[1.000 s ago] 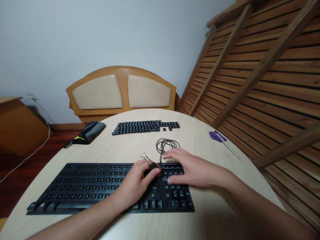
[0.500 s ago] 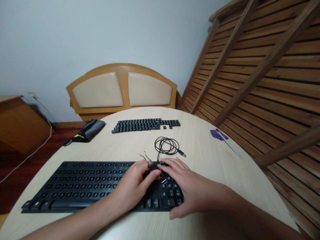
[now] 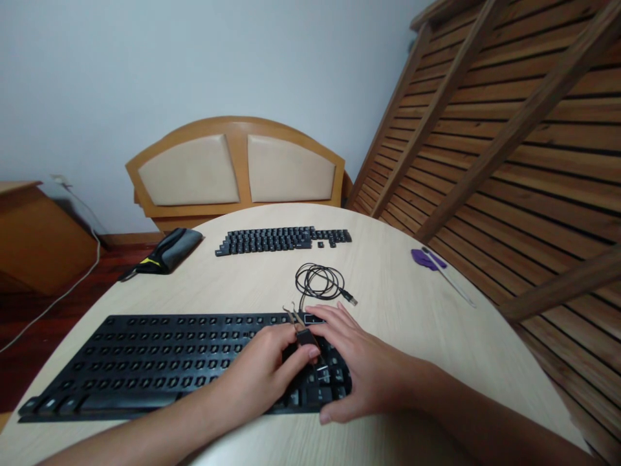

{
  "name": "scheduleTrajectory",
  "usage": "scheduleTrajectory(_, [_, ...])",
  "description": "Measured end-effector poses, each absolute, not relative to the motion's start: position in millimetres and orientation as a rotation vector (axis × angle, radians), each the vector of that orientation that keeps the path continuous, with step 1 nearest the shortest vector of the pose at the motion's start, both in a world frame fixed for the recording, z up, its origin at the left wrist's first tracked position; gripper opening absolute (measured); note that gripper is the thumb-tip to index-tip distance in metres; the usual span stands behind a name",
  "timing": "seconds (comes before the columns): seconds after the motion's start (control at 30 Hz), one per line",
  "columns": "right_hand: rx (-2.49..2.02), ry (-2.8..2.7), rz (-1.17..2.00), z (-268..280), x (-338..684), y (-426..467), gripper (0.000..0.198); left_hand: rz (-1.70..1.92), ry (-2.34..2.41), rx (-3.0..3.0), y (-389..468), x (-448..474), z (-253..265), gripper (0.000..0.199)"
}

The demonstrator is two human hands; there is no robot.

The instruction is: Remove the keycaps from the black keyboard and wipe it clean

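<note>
My left hand is closed on a keycap puller, pinching its black grip between thumb and fingers. Two bent wire hooks stick up from it toward the back, while thin wires at its other end reach down to the number-pad keys. Beneath both hands lies a black keyboard, most of its key sockets bare on the left and middle. Some keycaps sit on its right end. My right hand spans that end, fingers spread near the back edge and thumb at the front edge.
Removed keycaps lie in rows at the table's back. A coiled USB cable runs from the keyboard. A dark pouch lies left; a purple cloth and white stick lie right. Wooden slats border the right side.
The keyboard has shifted a little to the left. The keycap puller in my left hand has moved slightly right and nearer, its wire hooks standing more upright. My right hand stays over the keyboard's right end.
</note>
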State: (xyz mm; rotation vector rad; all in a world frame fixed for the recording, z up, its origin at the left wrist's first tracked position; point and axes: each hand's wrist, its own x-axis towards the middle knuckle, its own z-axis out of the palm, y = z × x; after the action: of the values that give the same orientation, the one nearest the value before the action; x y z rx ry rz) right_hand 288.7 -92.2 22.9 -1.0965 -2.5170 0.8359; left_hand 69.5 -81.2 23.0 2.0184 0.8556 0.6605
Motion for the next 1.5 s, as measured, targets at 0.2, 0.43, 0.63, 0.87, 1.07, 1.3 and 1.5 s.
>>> scheduleTrajectory(0.2, [-1.097, -2.525, 0.828, 27, 286, -92, 0.091, 0.657, 0.870, 2.036, -81, 70, 21, 0.019])
scheduleTrajectory(0.43, [-1.102, -2.525, 0.842, 27, 286, -92, 0.089, 0.662, 0.824, 2.038, -80, 70, 25, 0.017])
scheduleTrajectory(0.63, [-1.100, -2.523, 0.794, 25, 286, -93, 0.079, 0.663, 0.764, 2.140, -82, 69, 26, 0.016])
scheduleTrajectory(0.87, [-1.101, -2.520, 0.764, 25, 287, -95, 0.068, 0.631, 0.659, 2.326, -86, 68, 25, 0.024])
scheduleTrajectory(1.07, [-1.059, -2.555, 0.735, 21, 290, -94, 0.067, 0.632, 0.648, 2.342, -85, 68, 25, 0.022])
scheduleTrajectory(1.3, [-1.031, -2.563, 0.833, 28, 293, -92, 0.045, 0.619, 0.726, 2.236, -85, 69, 28, 0.025])
scheduleTrajectory(1.5, [-1.018, -2.552, 0.840, 27, 296, -90, 0.032, 0.615, 0.749, 2.180, -84, 70, 27, 0.026])
